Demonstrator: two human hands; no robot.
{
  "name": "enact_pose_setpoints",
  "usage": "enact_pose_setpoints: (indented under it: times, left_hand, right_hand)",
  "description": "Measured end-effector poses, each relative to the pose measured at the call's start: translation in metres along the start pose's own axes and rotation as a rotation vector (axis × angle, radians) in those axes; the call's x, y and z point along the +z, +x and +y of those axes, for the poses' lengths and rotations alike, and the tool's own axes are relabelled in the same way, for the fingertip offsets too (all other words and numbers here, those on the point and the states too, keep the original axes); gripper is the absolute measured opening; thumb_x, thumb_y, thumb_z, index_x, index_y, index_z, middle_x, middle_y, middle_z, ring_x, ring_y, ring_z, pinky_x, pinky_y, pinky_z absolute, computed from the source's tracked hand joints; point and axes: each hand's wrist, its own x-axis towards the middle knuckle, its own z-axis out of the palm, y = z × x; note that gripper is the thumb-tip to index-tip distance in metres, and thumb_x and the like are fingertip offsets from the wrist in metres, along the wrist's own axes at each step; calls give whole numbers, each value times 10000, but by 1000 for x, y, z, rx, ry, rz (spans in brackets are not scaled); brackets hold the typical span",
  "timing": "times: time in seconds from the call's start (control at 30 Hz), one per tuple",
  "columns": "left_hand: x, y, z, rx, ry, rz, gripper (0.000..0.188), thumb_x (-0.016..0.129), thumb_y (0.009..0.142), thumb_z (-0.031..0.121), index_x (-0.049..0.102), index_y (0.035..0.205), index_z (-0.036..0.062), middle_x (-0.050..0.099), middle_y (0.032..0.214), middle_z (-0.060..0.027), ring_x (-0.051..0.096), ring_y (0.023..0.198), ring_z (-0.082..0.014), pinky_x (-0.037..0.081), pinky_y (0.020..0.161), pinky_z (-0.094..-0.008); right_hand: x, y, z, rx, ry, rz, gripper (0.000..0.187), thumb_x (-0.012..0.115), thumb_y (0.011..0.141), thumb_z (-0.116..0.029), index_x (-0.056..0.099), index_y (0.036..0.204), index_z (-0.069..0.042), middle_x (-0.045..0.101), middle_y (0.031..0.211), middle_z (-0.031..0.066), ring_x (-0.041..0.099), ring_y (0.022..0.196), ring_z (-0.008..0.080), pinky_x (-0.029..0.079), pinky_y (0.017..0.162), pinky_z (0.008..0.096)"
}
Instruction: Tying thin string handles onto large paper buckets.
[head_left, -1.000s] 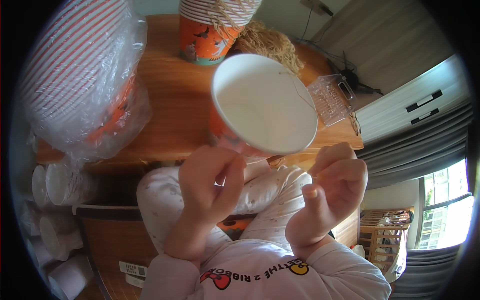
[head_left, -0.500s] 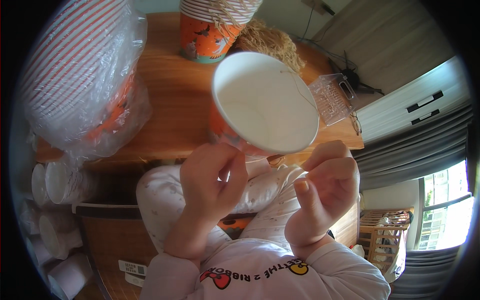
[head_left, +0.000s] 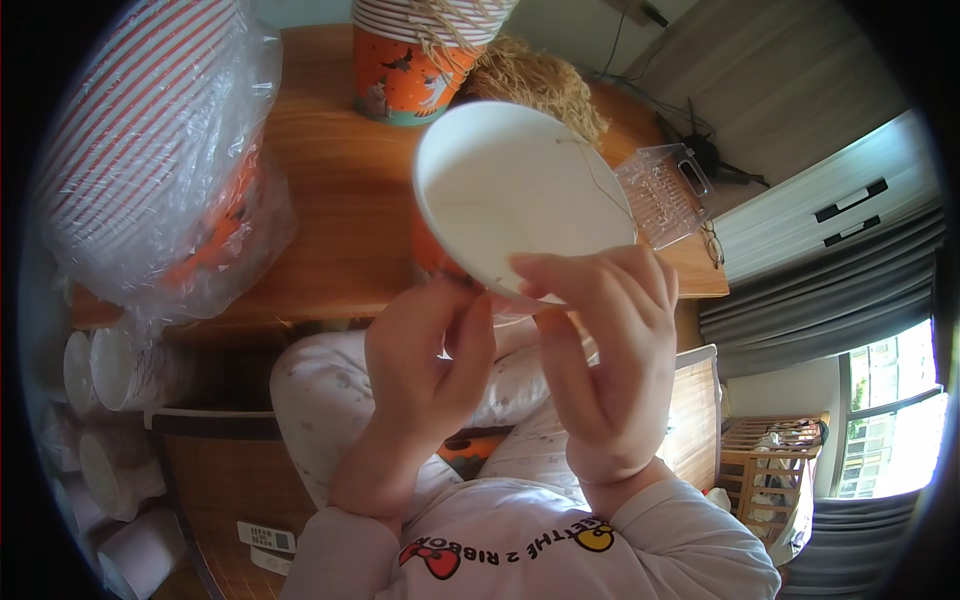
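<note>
A large paper bucket [head_left: 500,190], white inside and orange outside, stands at the table's near edge, its mouth tilted toward me. A thin tan cord [head_left: 592,178] runs from the far part of its rim down the right inner wall. My right hand [head_left: 615,340] is at the near rim, index finger over the inside and thumb below on the outer side. Closed in a pinch, my left hand [head_left: 425,350] is against the near outer wall; what its fingertips hold, if anything, is hidden.
Behind stand stacked orange buckets [head_left: 400,75] with cords, beside a bundle of tan cords [head_left: 530,80]. A plastic-wrapped bucket stack [head_left: 160,150] fills the left. A clear plastic box [head_left: 665,195] and glasses [head_left: 713,245] lie right. White tubs [head_left: 120,470] are lower left.
My right hand has moved left and up from beside the bucket onto its near rim. The left hand has barely shifted, and the bucket sits slightly further left in view.
</note>
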Motion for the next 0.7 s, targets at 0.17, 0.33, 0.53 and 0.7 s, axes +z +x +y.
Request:
enact_pose_setpoints:
  times: [0.17, 0.33, 0.53, 0.7]
  left_hand:
    - [5, 0, 0, -3, -42, 14, 33, 619, 858, 44, 648, 845, 36, 556, 632, -73, 520, 523, -182, 386, 496, -304]
    - [5, -1, 1, -11, -64, 17, 51, 609, 874, 46, 660, 869, 37, 563, 642, -80, 530, 532, -192, 393, 504, -307]
    - [2, -5, 5, -27, -15, -20, 78, 613, 883, 57, 674, 913, 19, 565, 644, -86, 528, 532, -190, 394, 506, -307]
    - [-2, -2, 4, -150, -135, -39, 92, 621, 899, 75, 672, 926, 4, 580, 645, -70, 506, 536, -117, 380, 513, -271]
  right_hand:
    - [8, 4, -2, -43, 2, -89, 238, 658, 810, -142, 664, 1045, -107, 646, 809, 4, 584, 788, 206, 387, 783, 356]
    - [8, 6, -3, 80, 124, -116, 131, 643, 840, -125, 653, 967, -94, 638, 751, 18, 599, 729, 208, 402, 735, 347]
    - [1, 5, 2, 99, 157, -201, 81, 630, 854, -106, 643, 930, -79, 621, 701, 41, 607, 683, 242, 408, 675, 361]
    - [5, 0, 5, 131, 314, -110, 201, 642, 838, -49, 647, 1039, -50, 687, 902, 116, 665, 827, 293, 487, 774, 389]
